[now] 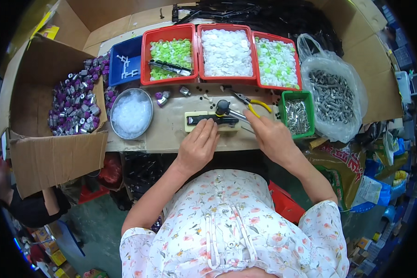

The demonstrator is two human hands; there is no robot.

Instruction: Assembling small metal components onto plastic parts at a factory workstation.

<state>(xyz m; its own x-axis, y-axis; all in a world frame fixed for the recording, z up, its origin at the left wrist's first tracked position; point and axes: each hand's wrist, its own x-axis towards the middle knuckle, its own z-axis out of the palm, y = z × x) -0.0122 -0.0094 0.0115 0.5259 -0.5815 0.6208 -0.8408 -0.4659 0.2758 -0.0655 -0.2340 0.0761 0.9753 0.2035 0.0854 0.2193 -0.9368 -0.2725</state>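
A long black part lies in a cream block-shaped fixture at the table's near edge. My left hand presses its fingers, held together, on that part; the thumb is hardly visible. In my right hand is a hammer with a dark round head and a metal shaft, the head over the part's right half. Whether it touches the part I cannot tell. A thin metal rod also shows below my right fingers. Just behind them lie yellow-handled pliers.
Red bins hold green and white plastic pieces. A blue tray, a bowl of clear stuff, a green pin box and a bag of grey screw-like pieces stand around. Left is a carton of purple-and-silver parts. Another person's arm shows lower left.
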